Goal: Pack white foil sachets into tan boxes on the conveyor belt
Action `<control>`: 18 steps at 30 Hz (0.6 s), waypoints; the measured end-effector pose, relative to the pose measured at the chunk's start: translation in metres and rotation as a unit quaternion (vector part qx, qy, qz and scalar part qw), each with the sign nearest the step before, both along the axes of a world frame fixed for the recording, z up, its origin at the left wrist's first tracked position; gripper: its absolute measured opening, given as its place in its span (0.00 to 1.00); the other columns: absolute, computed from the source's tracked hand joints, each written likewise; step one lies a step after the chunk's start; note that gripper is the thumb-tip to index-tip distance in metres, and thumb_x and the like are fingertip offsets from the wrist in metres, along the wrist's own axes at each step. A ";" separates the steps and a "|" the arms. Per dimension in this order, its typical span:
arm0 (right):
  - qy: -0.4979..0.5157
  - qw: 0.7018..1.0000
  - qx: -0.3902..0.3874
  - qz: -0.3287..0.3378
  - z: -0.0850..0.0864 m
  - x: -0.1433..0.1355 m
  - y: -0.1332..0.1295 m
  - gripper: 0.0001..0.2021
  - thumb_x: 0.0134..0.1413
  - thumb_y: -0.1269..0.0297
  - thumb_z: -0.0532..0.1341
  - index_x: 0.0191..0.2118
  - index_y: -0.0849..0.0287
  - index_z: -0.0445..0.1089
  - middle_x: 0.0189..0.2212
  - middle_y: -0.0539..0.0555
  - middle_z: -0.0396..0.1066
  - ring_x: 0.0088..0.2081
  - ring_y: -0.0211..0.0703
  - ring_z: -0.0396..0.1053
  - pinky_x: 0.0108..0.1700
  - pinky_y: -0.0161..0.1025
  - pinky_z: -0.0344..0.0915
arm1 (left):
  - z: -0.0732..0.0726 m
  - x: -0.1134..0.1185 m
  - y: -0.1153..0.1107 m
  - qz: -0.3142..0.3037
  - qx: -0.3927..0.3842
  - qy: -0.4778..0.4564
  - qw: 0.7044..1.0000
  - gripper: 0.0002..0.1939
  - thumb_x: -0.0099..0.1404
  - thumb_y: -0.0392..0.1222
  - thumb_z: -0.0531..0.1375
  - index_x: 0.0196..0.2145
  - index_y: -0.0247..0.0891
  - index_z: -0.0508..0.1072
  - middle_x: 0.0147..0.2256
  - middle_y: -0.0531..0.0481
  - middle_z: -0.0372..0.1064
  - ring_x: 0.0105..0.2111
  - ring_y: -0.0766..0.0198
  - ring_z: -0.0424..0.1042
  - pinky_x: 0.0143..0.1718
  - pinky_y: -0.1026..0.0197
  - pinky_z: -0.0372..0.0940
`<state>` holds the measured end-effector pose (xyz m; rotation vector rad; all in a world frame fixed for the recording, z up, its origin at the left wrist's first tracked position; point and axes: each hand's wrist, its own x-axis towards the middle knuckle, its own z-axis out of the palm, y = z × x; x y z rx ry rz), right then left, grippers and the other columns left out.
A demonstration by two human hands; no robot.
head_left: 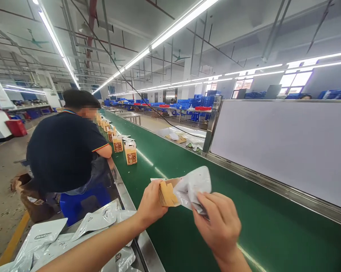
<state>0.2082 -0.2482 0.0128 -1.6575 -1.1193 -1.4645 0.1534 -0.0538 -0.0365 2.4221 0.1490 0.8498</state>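
Over the green conveyor belt (182, 234), my left hand (151, 204) is closed around a small yellow-brown carton (168, 193) that lies tilted with its flaps open toward the right. My right hand (219, 223) pinches a silvery-white pouch (197, 185) whose left end is at the carton's open end. How far the pouch reaches inside cannot be made out. Several printed cartons (131, 153) stand upright in a row further up the belt, some with pouches sticking out of their tops. More silvery pouches (45, 236) lie heaped at the lower left, beside and below my left forearm.
A person in a dark shirt (64, 151) sits on a blue stool (84, 204) at the belt's left side. The belt's metal edge (148, 245) runs between the pouch heap and the belt. A pale panel (284, 151) in a metal frame borders the right side.
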 end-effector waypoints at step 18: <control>0.404 0.855 -0.280 0.167 -0.028 -0.030 -0.043 0.14 0.52 0.66 0.57 0.46 0.57 0.69 0.43 0.57 0.72 0.42 0.53 0.71 0.44 0.50 0.70 | 0.006 -0.011 -0.074 -0.211 0.146 0.023 0.966 0.34 0.50 0.33 0.60 0.55 0.40 0.56 0.52 0.40 0.63 0.52 0.49 0.63 0.54 0.45 0.60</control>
